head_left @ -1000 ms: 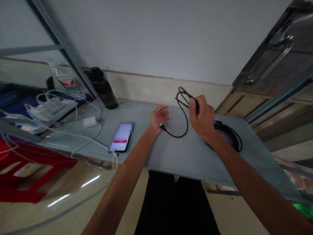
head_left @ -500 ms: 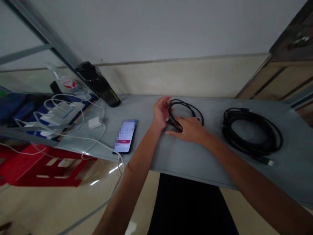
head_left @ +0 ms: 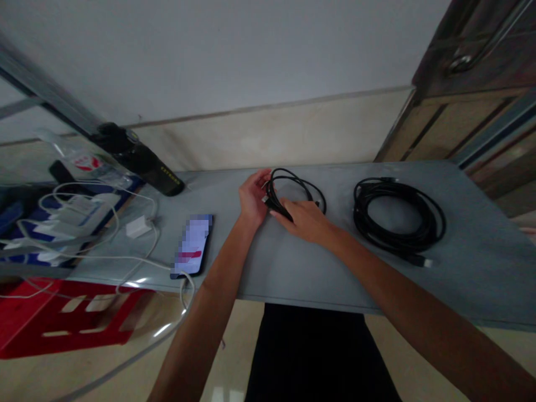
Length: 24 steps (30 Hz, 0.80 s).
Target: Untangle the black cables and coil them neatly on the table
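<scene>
A small loop of black cable (head_left: 298,180) is between my two hands above the grey tabletop (head_left: 293,279). My left hand (head_left: 254,196) curls its fingers round the left side of the loop. With thumb and fingers closed, my right hand (head_left: 305,219) grips the lower part of the same cable, near a dark connector (head_left: 267,201) that points left. A larger coil of black cable (head_left: 433,223) lies flat to the right, its metal-tipped plug (head_left: 427,262) toward the front edge.
Left of my arms lies a phone (head_left: 195,245) with a white cable. Behind it a black bottle (head_left: 146,164) leans over. Farther left are a white adapter (head_left: 139,226), a power strip (head_left: 79,215) and a clear bottle (head_left: 86,162). A red stool (head_left: 75,318) stands below.
The view has turned to the right, so everything appears farther left. The connector by my right thumb now shows more clearly and points left. Both hands still hold the small loop.
</scene>
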Each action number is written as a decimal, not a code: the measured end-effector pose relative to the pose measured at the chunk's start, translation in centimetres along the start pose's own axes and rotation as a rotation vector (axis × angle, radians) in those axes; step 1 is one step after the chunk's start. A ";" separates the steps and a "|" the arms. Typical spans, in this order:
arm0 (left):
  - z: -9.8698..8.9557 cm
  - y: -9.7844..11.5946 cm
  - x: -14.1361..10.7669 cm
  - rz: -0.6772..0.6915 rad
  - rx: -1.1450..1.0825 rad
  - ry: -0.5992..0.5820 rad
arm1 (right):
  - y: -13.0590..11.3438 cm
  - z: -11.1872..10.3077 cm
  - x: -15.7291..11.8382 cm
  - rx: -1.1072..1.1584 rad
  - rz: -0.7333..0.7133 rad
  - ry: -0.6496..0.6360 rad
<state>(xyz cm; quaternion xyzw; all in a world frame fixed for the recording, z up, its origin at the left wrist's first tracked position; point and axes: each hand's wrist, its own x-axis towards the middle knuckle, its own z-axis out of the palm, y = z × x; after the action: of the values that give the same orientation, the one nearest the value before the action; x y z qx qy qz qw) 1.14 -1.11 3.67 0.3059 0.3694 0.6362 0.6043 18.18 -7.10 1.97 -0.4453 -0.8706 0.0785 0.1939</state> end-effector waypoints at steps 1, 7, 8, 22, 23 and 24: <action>0.0 -0.1 0.0 0.020 0.008 0.004 | -0.1 -0.1 0.0 -0.010 0.017 -0.002; 0.2 -0.4 -0.5 0.088 0.124 -0.032 | -0.5 -0.3 0.0 -0.030 0.103 0.013; 0.3 -0.5 -0.6 0.087 0.135 -0.061 | -0.4 -0.4 0.0 -0.018 0.116 0.017; 1.1 -0.8 -1.6 -0.224 0.139 -0.448 | 0.8 0.7 0.4 0.094 0.133 0.127; 1.1 -0.9 -1.6 -0.247 0.128 -0.448 | 0.9 0.7 0.4 0.106 0.132 0.141; 1.1 -0.9 -1.6 -0.274 0.111 -0.442 | 0.9 0.8 0.4 0.115 0.135 0.153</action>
<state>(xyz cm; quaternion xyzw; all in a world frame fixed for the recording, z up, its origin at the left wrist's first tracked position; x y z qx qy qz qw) 2.69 -2.57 3.57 0.4174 0.3007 0.4447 0.7332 18.35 -6.18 1.11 -0.4957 -0.8154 0.1070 0.2792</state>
